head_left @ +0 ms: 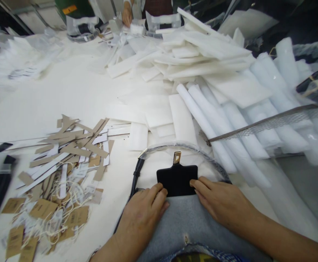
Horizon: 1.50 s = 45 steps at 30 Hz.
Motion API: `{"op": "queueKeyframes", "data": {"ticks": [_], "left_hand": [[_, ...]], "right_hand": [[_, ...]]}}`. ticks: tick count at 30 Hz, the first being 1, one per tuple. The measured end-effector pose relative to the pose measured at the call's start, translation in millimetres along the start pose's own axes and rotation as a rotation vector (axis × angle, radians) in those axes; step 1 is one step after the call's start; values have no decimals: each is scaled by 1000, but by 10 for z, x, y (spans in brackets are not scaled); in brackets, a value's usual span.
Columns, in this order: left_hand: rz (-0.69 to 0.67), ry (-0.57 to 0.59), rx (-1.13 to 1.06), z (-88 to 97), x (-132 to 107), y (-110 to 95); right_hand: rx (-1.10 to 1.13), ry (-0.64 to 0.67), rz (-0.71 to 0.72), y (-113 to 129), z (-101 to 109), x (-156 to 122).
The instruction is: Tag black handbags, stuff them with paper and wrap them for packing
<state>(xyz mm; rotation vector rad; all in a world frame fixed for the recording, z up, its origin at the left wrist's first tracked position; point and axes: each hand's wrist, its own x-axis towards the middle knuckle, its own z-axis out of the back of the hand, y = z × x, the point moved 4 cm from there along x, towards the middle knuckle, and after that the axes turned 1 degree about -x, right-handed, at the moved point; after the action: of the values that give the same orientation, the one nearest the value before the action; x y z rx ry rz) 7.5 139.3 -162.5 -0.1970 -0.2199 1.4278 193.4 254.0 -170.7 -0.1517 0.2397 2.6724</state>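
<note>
A black leather flap (177, 179) with a small gold metal clasp (177, 157) lies at the near middle of the white table (66, 91). Below it spreads grey fabric (187, 225). My left hand (145, 209) rests palm down on the grey fabric, fingers together and touching the flap's lower left edge. On the right, my right hand (220, 200) lies flat too, its fingertips on the flap's lower right corner. A black strap (135, 178) and a wrapped handle arch (170, 147) curve around the flap.
Brown card strips (77, 143) and paper hang tags with strings (44, 211) litter the left. White foam sheets (202, 54) and foam rolls (230, 123) pile up at the right. Another person's hand (127, 15) works at the far edge. A mesh-wrapped strap (270, 123) crosses the rolls.
</note>
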Motion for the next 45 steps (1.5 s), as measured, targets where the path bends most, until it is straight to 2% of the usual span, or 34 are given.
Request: {"op": "queueKeyframes", "data": {"ticks": [5, 7, 12, 16, 19, 24, 27, 30, 33, 35, 38, 41, 43, 45], "left_hand": [[-94, -170, 62, 131, 33, -211], [-141, -186, 34, 145, -2, -295], [-170, -25, -77, 87, -212, -379], [-225, 159, -13, 22, -388, -458], [-180, 198, 31, -13, -482, -501], [-111, 171, 18, -76, -576, -534], [-106, 134, 17, -113, -589, -526], [-111, 102, 9, -147, -598, -508], [-117, 72, -3, -168, -606, -490], [-122, 51, 4, -167, -609, -488], [-135, 13, 9, -135, -609, -505], [-135, -14, -11, -90, -605, -531], [-129, -23, -21, -66, -604, -549], [-128, -29, -23, -50, -606, -567]], "right_hand": [[-27, 4, 2, 31, -5, -6], [-27, -6, -4, 34, -8, -18], [-15, -69, -7, 31, -4, -39], [-10, -101, -4, 35, 13, -30], [12, -98, -18, 37, 37, -35], [125, -118, -41, 6, 195, -39], [238, -237, -23, -37, 372, 77], [409, -352, -75, -122, 491, 331], [517, -333, -85, -143, 523, 604], [558, -304, -52, -83, 557, 672], [599, -320, -13, 92, 664, 506], [534, -342, 111, 342, 738, 130], [447, -330, 229, 494, 688, -131], [383, -314, 303, 574, 554, -338]]}}
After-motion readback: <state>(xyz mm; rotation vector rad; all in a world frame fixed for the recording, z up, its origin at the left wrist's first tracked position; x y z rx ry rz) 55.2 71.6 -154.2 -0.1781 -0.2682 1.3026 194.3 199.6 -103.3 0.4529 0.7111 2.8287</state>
